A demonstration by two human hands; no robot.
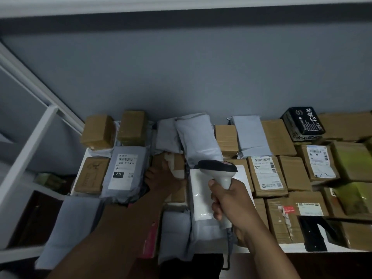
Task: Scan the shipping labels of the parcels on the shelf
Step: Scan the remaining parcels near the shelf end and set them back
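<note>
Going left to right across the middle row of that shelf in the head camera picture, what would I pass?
Small brown box → grey mailer with the 231 label → left hand on a brown parcel → scanner held in the right hand → brown box with a white label → plain brown box → box with a torn label.
</note>
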